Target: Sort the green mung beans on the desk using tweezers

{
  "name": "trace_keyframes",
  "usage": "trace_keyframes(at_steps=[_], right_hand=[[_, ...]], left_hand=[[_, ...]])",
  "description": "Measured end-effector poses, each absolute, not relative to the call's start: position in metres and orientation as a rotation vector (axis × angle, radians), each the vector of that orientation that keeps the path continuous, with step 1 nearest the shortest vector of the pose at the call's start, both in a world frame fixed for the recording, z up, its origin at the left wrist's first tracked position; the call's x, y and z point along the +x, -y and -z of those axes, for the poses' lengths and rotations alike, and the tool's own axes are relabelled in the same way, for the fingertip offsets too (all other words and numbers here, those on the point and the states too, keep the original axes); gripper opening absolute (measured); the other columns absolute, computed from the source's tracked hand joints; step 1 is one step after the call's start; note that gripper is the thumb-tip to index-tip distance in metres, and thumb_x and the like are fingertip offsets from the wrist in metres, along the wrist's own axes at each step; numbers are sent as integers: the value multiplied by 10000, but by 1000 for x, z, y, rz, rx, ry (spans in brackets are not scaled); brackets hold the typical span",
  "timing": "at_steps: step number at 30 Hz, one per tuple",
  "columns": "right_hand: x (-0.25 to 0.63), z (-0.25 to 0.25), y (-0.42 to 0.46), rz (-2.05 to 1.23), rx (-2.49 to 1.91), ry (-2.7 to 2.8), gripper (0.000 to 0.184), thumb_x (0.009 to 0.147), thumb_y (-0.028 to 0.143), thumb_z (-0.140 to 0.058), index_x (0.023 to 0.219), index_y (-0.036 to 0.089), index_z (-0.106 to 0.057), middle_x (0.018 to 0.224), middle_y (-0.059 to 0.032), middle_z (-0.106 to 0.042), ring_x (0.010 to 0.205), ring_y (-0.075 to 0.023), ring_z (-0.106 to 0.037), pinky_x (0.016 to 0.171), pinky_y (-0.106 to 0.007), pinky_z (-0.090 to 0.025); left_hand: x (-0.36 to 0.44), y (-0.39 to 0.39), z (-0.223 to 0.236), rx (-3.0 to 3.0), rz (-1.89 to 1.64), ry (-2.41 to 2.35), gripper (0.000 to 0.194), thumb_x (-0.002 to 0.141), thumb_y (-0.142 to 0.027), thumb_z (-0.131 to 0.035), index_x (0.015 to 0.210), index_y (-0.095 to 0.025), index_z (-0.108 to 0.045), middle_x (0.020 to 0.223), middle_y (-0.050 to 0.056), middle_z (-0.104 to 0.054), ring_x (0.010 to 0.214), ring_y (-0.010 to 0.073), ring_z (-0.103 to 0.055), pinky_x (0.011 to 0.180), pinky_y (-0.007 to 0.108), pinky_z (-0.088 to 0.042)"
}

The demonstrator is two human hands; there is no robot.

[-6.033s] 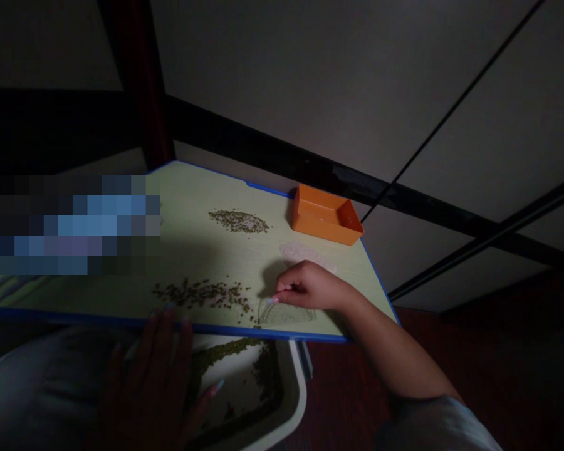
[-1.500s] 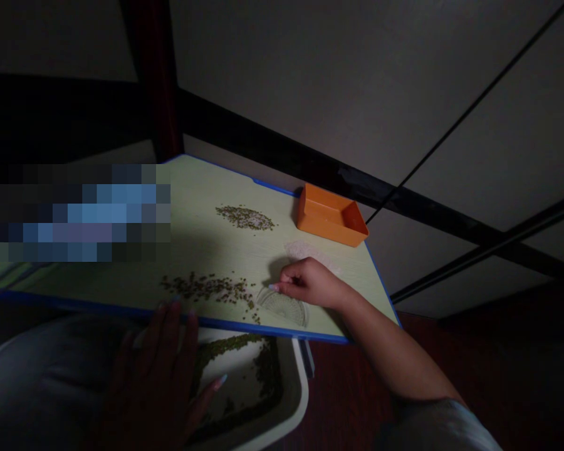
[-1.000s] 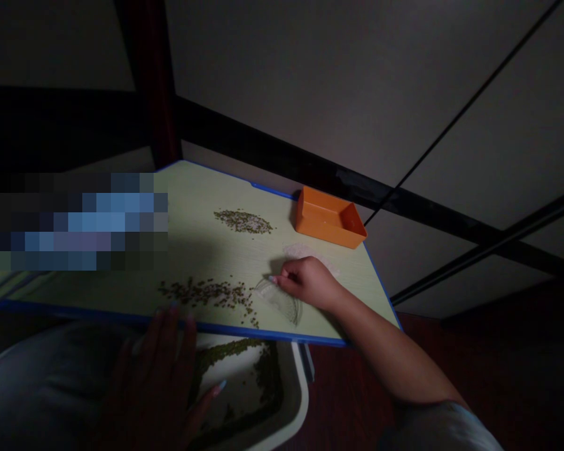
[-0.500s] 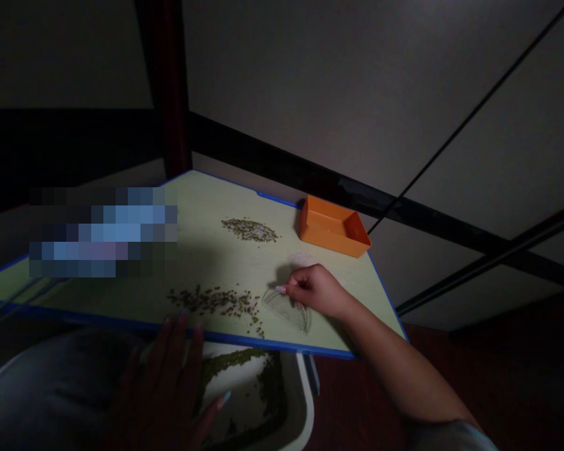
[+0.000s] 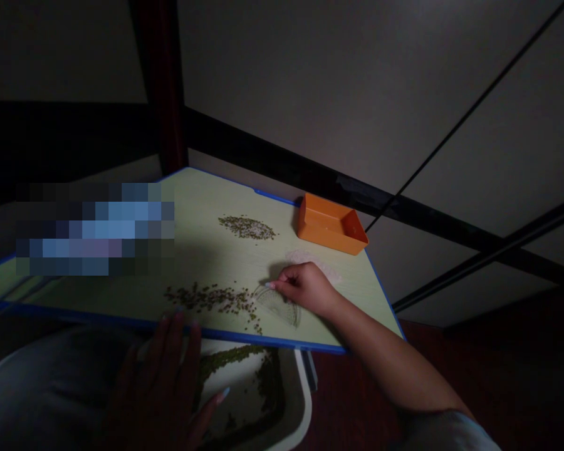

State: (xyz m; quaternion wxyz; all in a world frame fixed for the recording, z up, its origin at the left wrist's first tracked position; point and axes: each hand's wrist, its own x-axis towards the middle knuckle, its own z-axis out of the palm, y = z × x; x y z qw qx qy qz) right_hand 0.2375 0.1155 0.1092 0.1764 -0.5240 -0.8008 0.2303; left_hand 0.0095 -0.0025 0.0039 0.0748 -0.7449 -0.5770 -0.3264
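While the thumb and bent fingers of the right hand (image 5: pixel 305 288) pinch a clear, half-round plastic protractor (image 5: pixel 279 307) by its upper edge at the pale yellow-green, blue-edged tabletop (image 5: pixel 202 194), its left corner meets loose green-and-brown grains (image 5: pixel 211 297). Fingers stretched and slightly parted, with nothing visible in them, the left hand (image 5: pixel 155 382) is over a white, round-cornered tub (image 5: pixel 305 404); an orange, rectangular open box (image 5: pixel 326 235) stands at the far right
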Motion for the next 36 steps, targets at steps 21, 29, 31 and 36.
trace_keyframes(at_steps=[21,29,31,36], right_hand=[[247,-112,-118,-369,-1618,2323,280,839,381,-650,670,158,-660,545,31,-545,506,-77,-403,518,-227,-226],[264,-118,-125,-307,-1633,2305,282,843,362,-635,641,166,-632,527,43,-481,503,-82,-362,517,-234,-219],[266,-117,-126,-377,-1573,2289,292,840,357,-639,627,159,-612,523,51,-457,503,-77,-352,514,-224,-226],[269,-117,-127,-689,-1407,2282,364,835,382,-649,581,147,-534,510,61,-456,497,-66,-381,519,-197,-268]], left_hand=[[8,1,-1,-2244,1015,1694,842,762,-667,-347,1440,-200,-176,1541,190,-283,1446,334,-242,1142,622,-215],[11,4,-7,-2230,987,1750,823,772,-646,-357,1441,-205,-170,1532,191,-303,1436,332,-266,1150,610,-217],[10,4,-8,-2236,984,1743,826,771,-650,-357,1441,-206,-165,1531,195,-300,1437,333,-264,1148,615,-215],[8,2,-5,-2256,946,1738,852,759,-664,-373,1442,-202,-158,1528,202,-301,1436,341,-263,1139,624,-225]])
